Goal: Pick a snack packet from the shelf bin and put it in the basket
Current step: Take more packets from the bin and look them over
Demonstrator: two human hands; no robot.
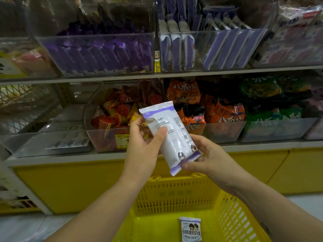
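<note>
White-and-purple snack packet (172, 137) pinched in left hand (143, 145) and right hand (208, 158) above yellow basket (232, 222).

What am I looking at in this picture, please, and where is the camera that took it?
There is no machine here: a person does the job with bare hands. The one picture comes from a wide-angle camera worn on the person's head, looking forward and down, so both arms reach in from the bottom. The left hand and the right hand together hold a white and purple snack packet, tilted, above a yellow basket. A similar packet already lies on the basket floor. Ahead are shop shelves with clear bins. The upper bin holds purple and white packets, and a lower bin holds orange packets.
</note>
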